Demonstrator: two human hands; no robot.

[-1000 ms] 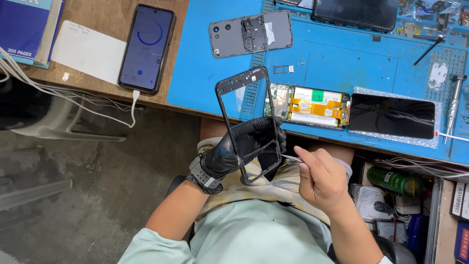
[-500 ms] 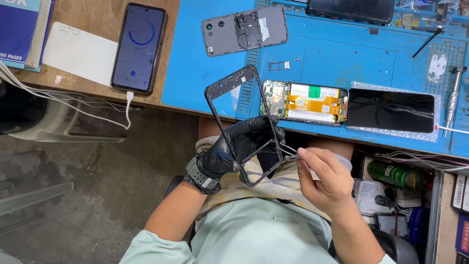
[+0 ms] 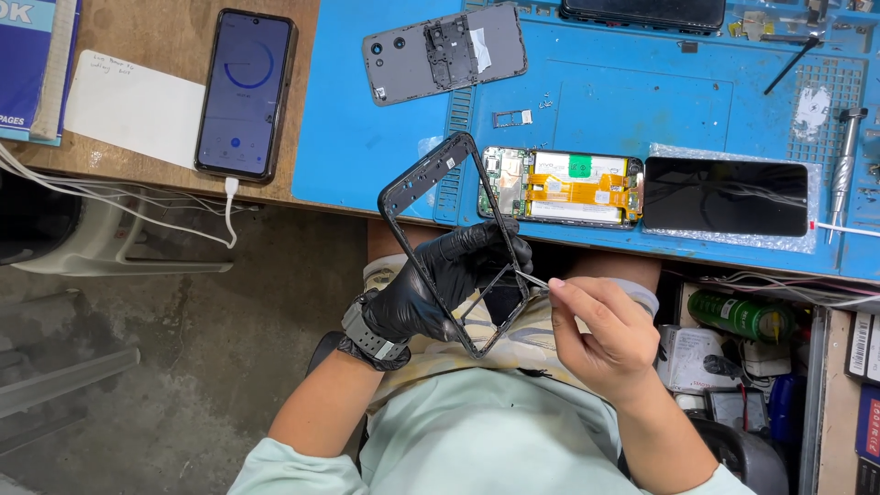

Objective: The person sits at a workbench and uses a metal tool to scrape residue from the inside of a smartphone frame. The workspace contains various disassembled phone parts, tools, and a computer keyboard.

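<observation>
The phone frame (image 3: 456, 243) has tilted slightly since earlier; the gloved left hand (image 3: 440, 284) clamps its lower edge while the bare right hand (image 3: 600, 335) pinches tweezers (image 3: 532, 280) against it. Beyond, an opened phone (image 3: 559, 188) lies on the blue worktop (image 3: 367, 137).

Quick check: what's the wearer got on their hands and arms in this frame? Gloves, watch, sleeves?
Left hand wears a glossy black glove, with a grey-strapped wristwatch just below the cuff. Right hand is bare, no glove or watch. Both forearms are uncovered; pale mint-green short sleeves end near the elbows.
</observation>
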